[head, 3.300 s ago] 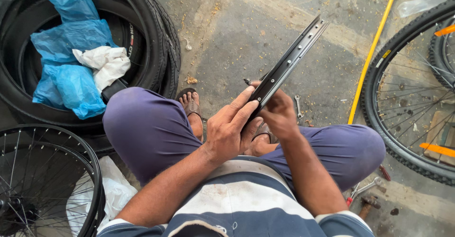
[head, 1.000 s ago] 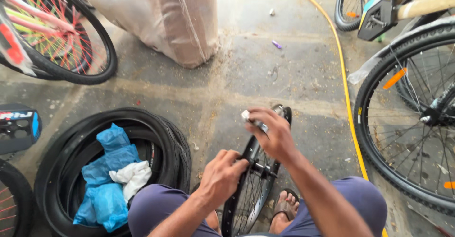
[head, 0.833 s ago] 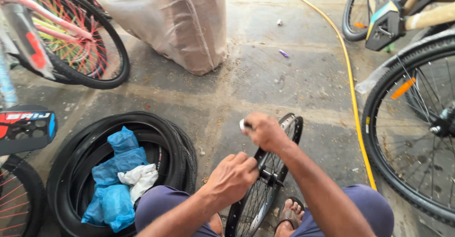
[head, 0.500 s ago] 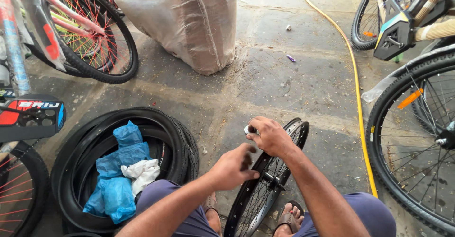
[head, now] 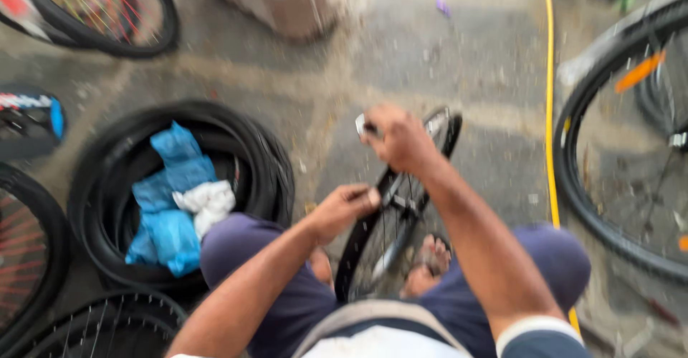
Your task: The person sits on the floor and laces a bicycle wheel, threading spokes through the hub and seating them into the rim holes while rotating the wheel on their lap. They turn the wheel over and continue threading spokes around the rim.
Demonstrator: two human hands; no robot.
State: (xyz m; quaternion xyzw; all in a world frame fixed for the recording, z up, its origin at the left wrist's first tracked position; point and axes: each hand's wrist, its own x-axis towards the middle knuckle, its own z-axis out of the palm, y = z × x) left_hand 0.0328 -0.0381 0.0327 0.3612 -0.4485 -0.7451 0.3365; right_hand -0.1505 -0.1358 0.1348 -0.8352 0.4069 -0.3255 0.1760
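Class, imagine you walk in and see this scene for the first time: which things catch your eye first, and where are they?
In the middle, both hands work on a small spoked wheel standing upright between the person's knees: the right hand at its top, the left hand at its side. To the left, bright blue bags lie inside a stack of black tyres. A yellow hose runs down the floor on the right.

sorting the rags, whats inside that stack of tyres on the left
Inside the stacked black tyres lie crumpled blue plastic bags with a white cloth on them. Whatever lies beneath them is covered, and the picture is blurred.
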